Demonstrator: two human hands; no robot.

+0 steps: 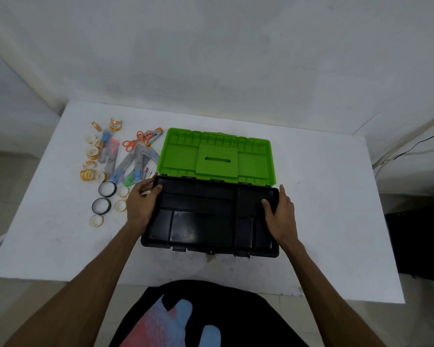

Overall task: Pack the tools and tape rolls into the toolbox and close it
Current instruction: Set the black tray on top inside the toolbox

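Both hands grasp the black tray (206, 214) that sits in the open toolbox (211, 249) — the left hand (142, 202) at its left end with the thumb hooked over the rim and the fingers down the outer side, the right hand (280, 212) at its right end with the thumb inside a compartment and the fingers along the outer wall. Between the two grips lie the tray's divided compartments, all dark and holding nothing that can be made out. Just beyond the hands the green lid (217, 156) lies folded back flat on the white table (323, 221), hinged to the far edge of the box. Outward from the left hand's grip lies the loose pile: two black tape rolls (107, 189) and several small clear tape rolls (120, 205) nearest the knuckles, then utility knives (135, 161), and farther off orange-handled scissors (138, 140) and more yellow-printed tape rolls (88, 175) — all on the table, none in the box. Near the person's body a dark printed shirt (198, 316) shows.
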